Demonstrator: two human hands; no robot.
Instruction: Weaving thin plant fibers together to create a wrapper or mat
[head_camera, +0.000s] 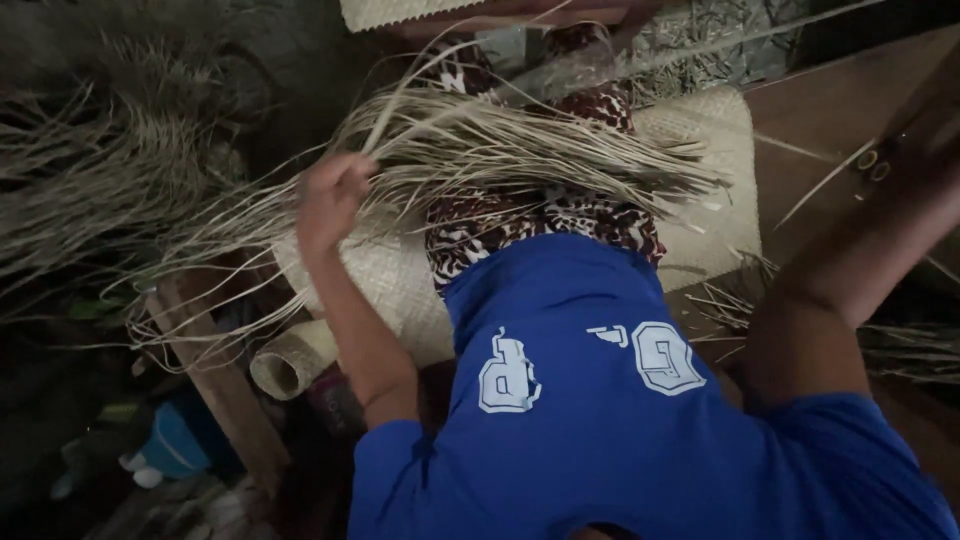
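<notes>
Left hand (333, 197): gripping strips (520, 150) | Right hand (915, 140): blurred, grip unclear | Risk: loose strips may tangle or snap over mat (715, 200).

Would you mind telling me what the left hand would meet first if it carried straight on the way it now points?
The left hand already grips the bundle of dry straw strips. Going on up and away, it would probably push into those same strips first; beyond them lies dark ground, though depth is unclear.
</notes>
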